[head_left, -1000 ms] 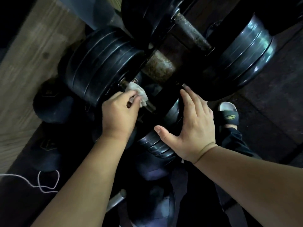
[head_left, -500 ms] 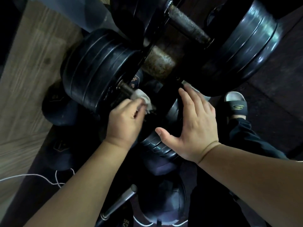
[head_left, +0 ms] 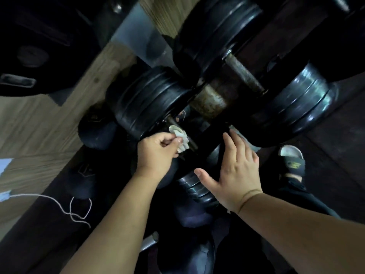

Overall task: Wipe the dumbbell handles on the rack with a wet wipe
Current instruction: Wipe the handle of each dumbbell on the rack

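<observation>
My left hand (head_left: 158,153) pinches a crumpled white wet wipe (head_left: 180,138) against a thin dark dumbbell handle (head_left: 192,145) low in the rack. My right hand (head_left: 235,173) lies flat, fingers spread, on the black weight plates (head_left: 195,188) of that dumbbell. Above it a thick rusty handle (head_left: 209,102) joins two stacks of black plates (head_left: 150,103). Higher still, a thinner rusty handle (head_left: 245,76) runs to the upper right. The lower handle is mostly in shadow.
Black round-headed dumbbells (head_left: 94,129) sit lower left by the wooden floor (head_left: 39,119). A white cord (head_left: 65,206) loops on the floor at left. My foot in a black slide sandal (head_left: 292,163) stands at right. A metal bar end (head_left: 150,242) shows at bottom centre.
The view has pulled back and tilted, so the rack looks smaller. My left hand with the wipe has slid a little along the low handle. My right hand stays on the plates.
</observation>
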The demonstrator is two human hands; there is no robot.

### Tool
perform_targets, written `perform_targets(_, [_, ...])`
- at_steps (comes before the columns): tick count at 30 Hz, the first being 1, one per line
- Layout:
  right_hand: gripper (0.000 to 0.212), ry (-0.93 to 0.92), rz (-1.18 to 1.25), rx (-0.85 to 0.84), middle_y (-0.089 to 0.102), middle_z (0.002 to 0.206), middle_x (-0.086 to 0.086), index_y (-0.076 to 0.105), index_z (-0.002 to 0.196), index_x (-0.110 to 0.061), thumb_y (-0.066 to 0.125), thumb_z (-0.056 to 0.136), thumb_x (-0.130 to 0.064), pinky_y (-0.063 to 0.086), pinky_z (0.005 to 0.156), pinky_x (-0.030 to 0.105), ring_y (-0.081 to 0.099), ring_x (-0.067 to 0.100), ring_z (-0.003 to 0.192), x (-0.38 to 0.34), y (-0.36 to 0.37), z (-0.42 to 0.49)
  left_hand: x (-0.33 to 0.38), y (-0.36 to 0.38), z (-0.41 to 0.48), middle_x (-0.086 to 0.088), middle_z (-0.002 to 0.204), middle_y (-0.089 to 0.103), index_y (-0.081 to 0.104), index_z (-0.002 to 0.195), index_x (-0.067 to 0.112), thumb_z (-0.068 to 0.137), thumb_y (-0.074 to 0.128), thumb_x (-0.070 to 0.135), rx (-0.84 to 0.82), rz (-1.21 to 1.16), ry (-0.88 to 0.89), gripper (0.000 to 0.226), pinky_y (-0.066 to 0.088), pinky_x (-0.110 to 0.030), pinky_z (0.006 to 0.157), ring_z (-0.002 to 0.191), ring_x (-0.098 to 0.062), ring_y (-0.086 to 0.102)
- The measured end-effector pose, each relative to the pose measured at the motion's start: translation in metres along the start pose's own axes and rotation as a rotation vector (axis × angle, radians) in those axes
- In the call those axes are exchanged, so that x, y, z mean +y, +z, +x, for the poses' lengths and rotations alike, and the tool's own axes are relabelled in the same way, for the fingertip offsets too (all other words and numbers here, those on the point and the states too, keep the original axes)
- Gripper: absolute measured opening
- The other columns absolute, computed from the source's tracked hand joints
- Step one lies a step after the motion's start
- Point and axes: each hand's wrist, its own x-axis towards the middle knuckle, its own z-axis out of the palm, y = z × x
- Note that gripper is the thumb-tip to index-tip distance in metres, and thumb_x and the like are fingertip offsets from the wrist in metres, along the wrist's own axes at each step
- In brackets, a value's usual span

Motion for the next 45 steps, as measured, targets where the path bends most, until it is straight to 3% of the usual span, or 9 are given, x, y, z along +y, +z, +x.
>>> perform_targets(3, [0.117, -0.07, -0.038, -0.24, 0.002, 0.166, 0.011, 0.001, 0.158, -0.01, 0.031, 0.077, -0.089, 0.017, 0.122, 0.047, 0.007, 0.028, 0.153, 0.004, -0.02, 0.005, 0.032, -0.022, -0.02, -0.004, 0.079, 0.079, 0.078, 0.085, 0.021, 0.092, 0.077, 0.008, 0.097, -0.187, -0.063, 0.014, 0.063, -0.026, 0.063, 0.073, -0.017, 0.076])
perform_targets(5, [0.118, -0.093, 0.002, -0.468, -0.009, 0.166, 0.007, -0.007, 0.158, -0.013, 0.052, 0.079, -0.078, 0.013, 0.125, 0.041, -0.002, 0.024, 0.155, 0.01, -0.047, 0.019, 0.056, -0.032, -0.043, -0.008, 0.079, 0.078, 0.077, 0.084, 0.015, 0.094, 0.073, 0.003, 0.13, -0.332, -0.102, 0.015, 0.061, -0.025, 0.061, 0.072, -0.017, 0.075])
perform_targets(9, [0.082, -0.004, 0.129, -0.779, 0.051, 0.142, 0.003, 0.046, 0.142, -0.019, 0.078, 0.077, -0.057, 0.04, 0.112, 0.032, 0.053, 0.013, 0.128, 0.023, -0.126, 0.048, 0.107, -0.039, -0.102, -0.009, 0.079, 0.079, 0.076, 0.083, 0.008, 0.095, 0.07, 0.0, 0.156, -0.521, -0.161, 0.016, 0.062, -0.028, 0.062, 0.074, -0.02, 0.076])
perform_targets(13, [0.045, -0.035, 0.325, -0.791, 0.067, 0.117, -0.004, 0.059, 0.127, -0.022, 0.075, 0.087, -0.037, 0.053, 0.074, 0.017, 0.067, 0.004, 0.095, -0.01, -0.219, 0.04, 0.165, -0.052, -0.157, -0.006, 0.09, 0.081, 0.078, 0.093, 0.01, 0.091, 0.074, 0.008, 0.221, -0.682, -0.165, 0.005, 0.063, -0.035, 0.079, 0.088, -0.02, 0.079])
perform_targets(18, [0.033, -0.142, 0.503, -0.824, 0.074, 0.113, -0.004, 0.064, 0.121, -0.028, 0.071, 0.091, -0.041, 0.057, 0.093, 0.04, 0.072, 0.012, 0.102, -0.071, -0.303, 0.002, 0.224, -0.073, -0.2, -0.011, 0.091, 0.08, 0.077, 0.084, 0.009, 0.079, 0.081, 0.003, 0.424, -0.988, -0.16, 0.009, 0.058, -0.033, 0.082, 0.093, -0.024, 0.078])
perform_targets(22, [0.031, -0.262, 0.68, -0.759, 0.076, 0.102, 0.0, 0.062, 0.123, -0.021, 0.07, 0.093, -0.023, 0.058, 0.084, 0.039, 0.074, 0.02, 0.092, -0.121, -0.327, -0.018, 0.254, -0.088, -0.223, -0.015, 0.087, 0.079, 0.074, 0.076, 0.007, 0.081, 0.076, -0.006, 0.461, -1.091, -0.087, 0.015, 0.06, -0.034, 0.08, 0.085, -0.025, 0.077])
perform_targets(26, [0.035, -0.346, 0.82, -0.598, 0.076, 0.099, -0.001, 0.06, 0.125, -0.018, 0.071, 0.092, -0.016, 0.057, 0.081, 0.037, 0.072, 0.016, 0.087, -0.152, -0.336, -0.024, 0.264, -0.095, -0.238, -0.017, 0.099, 0.079, 0.073, 0.096, -0.001, 0.089, 0.074, -0.003, 0.513, -1.185, -0.042, 0.008, 0.063, -0.034, 0.084, 0.092, -0.026, 0.078])
perform_targets(38, [0.039, -0.514, 0.656, -0.489, 0.075, 0.103, -0.003, 0.07, 0.114, -0.02, 0.085, 0.078, -0.013, 0.058, 0.078, 0.021, 0.072, 0.008, 0.095, -0.194, -0.31, 0.0, 0.246, -0.118, -0.215, -0.015, 0.101, 0.079, 0.074, 0.104, 0.004, 0.098, 0.065, 0.001, 0.322, -1.254, -0.046, 0.012, 0.063, -0.035, 0.086, 0.091, -0.021, 0.076])
perform_targets(45, [0.02, -0.448, 0.612, -0.257, 0.077, 0.092, -0.002, 0.074, 0.098, -0.021, 0.081, 0.083, -0.011, 0.06, 0.088, 0.038, 0.073, 0.014, 0.089, -0.227, -0.292, 0.048, 0.215, -0.166, -0.148, -0.008, 0.104, 0.079, 0.075, 0.103, 0.015, 0.099, 0.069, 0.022, 0.377, -1.009, -0.159, 0.01, 0.062, -0.044, 0.09, 0.087, -0.019, 0.072])
